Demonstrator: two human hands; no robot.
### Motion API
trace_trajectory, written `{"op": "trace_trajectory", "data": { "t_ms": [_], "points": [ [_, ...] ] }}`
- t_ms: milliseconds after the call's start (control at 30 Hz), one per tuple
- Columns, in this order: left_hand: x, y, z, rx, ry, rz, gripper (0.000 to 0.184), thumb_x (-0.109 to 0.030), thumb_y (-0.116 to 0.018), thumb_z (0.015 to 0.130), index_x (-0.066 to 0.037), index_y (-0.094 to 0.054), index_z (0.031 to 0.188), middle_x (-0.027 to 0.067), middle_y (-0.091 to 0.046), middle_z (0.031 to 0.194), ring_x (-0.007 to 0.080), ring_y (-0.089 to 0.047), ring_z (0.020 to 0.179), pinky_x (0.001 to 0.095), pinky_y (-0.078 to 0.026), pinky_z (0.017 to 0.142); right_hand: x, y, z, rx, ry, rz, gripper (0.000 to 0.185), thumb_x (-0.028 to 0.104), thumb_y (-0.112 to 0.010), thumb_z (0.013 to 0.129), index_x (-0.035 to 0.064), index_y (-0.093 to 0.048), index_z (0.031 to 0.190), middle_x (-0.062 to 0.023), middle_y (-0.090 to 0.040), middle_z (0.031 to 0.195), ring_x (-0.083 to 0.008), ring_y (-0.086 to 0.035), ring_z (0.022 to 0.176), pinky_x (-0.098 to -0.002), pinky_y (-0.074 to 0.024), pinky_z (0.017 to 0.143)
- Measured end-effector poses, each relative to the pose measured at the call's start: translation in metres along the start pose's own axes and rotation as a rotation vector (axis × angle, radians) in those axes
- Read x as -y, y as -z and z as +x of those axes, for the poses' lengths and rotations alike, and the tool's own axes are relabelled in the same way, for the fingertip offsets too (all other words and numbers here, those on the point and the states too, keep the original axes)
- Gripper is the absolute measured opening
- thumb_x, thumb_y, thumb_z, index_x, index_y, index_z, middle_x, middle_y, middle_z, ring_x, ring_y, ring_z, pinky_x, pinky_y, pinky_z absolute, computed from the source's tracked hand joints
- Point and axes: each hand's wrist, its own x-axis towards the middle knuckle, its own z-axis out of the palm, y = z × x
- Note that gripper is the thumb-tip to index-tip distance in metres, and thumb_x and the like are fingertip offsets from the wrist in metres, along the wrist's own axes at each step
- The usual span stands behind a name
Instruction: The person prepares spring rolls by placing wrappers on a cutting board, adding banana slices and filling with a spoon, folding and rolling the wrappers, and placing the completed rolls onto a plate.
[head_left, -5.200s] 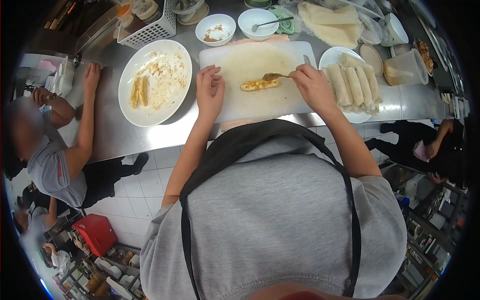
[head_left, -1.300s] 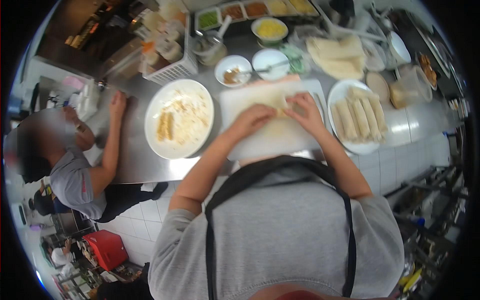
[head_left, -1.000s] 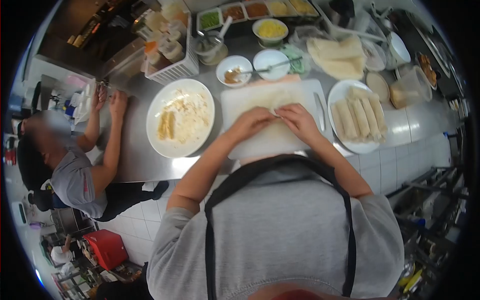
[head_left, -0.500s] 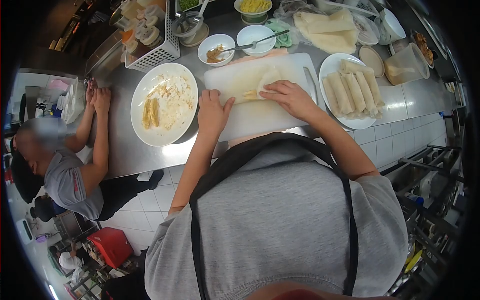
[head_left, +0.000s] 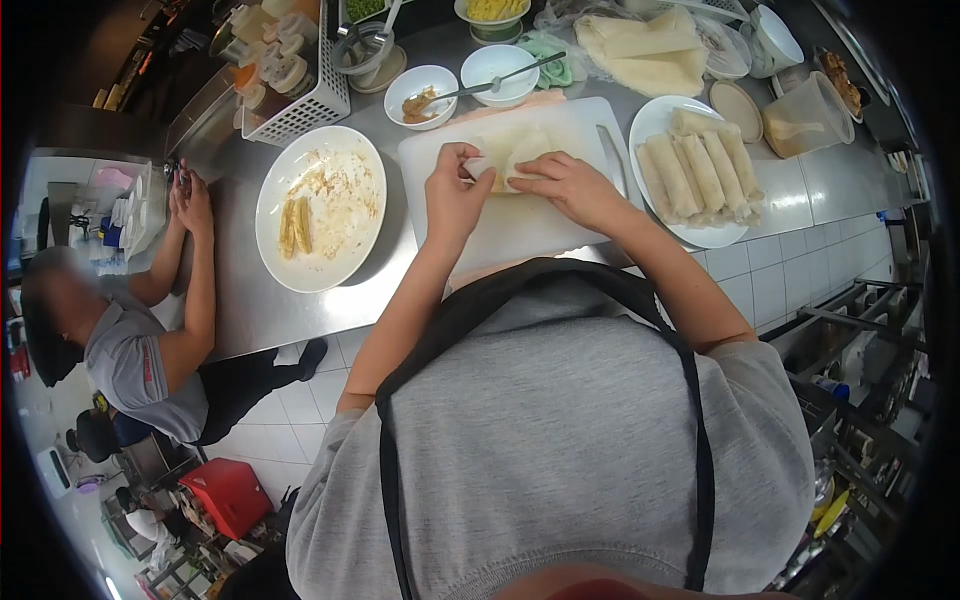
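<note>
Two bare hands at a pale wrapper (head_left: 528,143), which lies on the far half of a white cutting board (head_left: 520,240), inside all its edges. The left hand (head_left: 461,188) pinches a raised flap of it, thumb and fingers nearly meeting; the right hand (head_left: 568,188) lays its fingers close together on the opposite side, and whether its thumb grips cannot be told. A narrow gap remains between the hands. Bare board extends from them to the near edge, which lies close to the front edge of the worktop (head_left: 240,310). An oval dish (head_left: 345,265) stands just beside the board's left edge, and a plate (head_left: 718,238) bearing pale rolls (head_left: 695,170) just beside its right, leaving little lateral room. Two small bowls (head_left: 497,65) (head_left: 420,82) border the far edge. Left of the dish, a broader stretch of metal shows.
</note>
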Motion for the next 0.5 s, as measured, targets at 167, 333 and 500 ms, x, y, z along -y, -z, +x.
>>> {"op": "trace_trajectory", "data": {
  "t_ms": [167, 333, 500],
  "points": [
    [-0.007, -0.007, -0.01, 0.084, -0.041, 0.084, 0.034, -0.007, -0.074, 0.078, -0.002, -0.054, 0.106, 0.0098, -0.065, 0.093, 0.0101, -0.061, 0.077, 0.0246, -0.051, 0.059, 0.006, 0.004, -0.001, -0.002, -0.05, 0.012, 0.04, 0.009, -0.053, 0.083, 0.0226, -0.061, 0.119, -0.002, -0.058, 0.12, -0.0229, -0.053, 0.112, -0.0337, -0.0468, 0.092],
    [-0.004, 0.003, -0.015, 0.201, -0.329, 0.395, 0.022, -0.007, -0.068, 0.081, -0.006, -0.064, 0.103, 0.0085, -0.068, 0.1, 0.0232, -0.063, 0.091, 0.0354, -0.051, 0.076, 0.007, 0.009, 0.0, 0.015, -0.108, 0.21, 0.033, 0.006, -0.057, 0.083, 0.0143, -0.062, 0.115, -0.0065, -0.058, 0.118, -0.0266, -0.054, 0.11, -0.0353, -0.0471, 0.092],
    [0.001, 0.009, -0.017, 0.25, -0.541, 0.507, 0.025, -0.006, -0.066, 0.08, -0.009, -0.066, 0.105, 0.0044, -0.066, 0.108, 0.0272, -0.057, 0.107, 0.0399, -0.044, 0.089, 0.0, 0.001, -0.01, -0.114, -0.097, 0.355, 0.026, 0.004, -0.061, 0.084, 0.0073, -0.062, 0.109, -0.0101, -0.058, 0.118, -0.0289, -0.054, 0.115, -0.0365, -0.0456, 0.095]
  ]
}}
